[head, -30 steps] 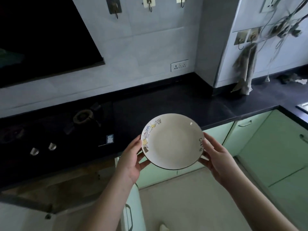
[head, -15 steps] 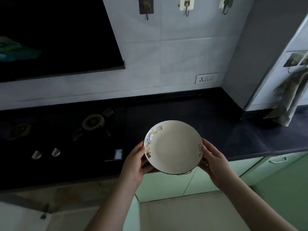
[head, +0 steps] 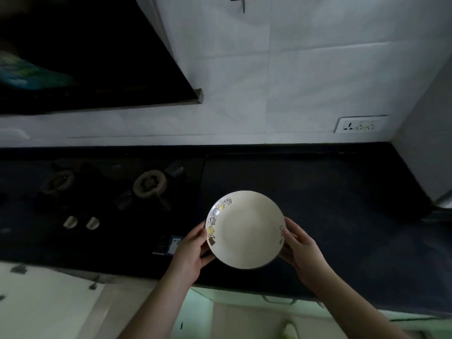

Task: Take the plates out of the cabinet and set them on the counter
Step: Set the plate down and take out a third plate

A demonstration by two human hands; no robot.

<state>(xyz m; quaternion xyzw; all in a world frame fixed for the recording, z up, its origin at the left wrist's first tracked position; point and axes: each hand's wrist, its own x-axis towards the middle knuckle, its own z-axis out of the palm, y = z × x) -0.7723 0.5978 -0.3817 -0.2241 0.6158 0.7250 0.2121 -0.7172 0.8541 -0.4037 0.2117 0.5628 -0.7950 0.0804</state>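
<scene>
Cream-white and printed along its rim, the plate [head: 245, 230] is sitting between both hands above the black counter [head: 318, 192]: the left hand [head: 192, 250] is gripping its left rim, and the right hand [head: 299, 248] is curling around the right rim.

Plate [head: 245, 230] held over the worktop [head: 318, 204], near its front edge, left hand [head: 193, 250] on its left rim, right hand [head: 302, 249] on its right. Hob [head: 97, 192] to the left of the plate, set in the worktop; two burners side by side at the back, right burner [head: 149, 183] nearest the plate, left burner [head: 57, 179] further out. Two knobs [head: 82, 222] in front of them. Hood [head: 85, 57] up above the hob. Socket [head: 359, 124] on the wall behind, off to the right. Cabinets [head: 256, 311] under the worktop's front edge.
</scene>
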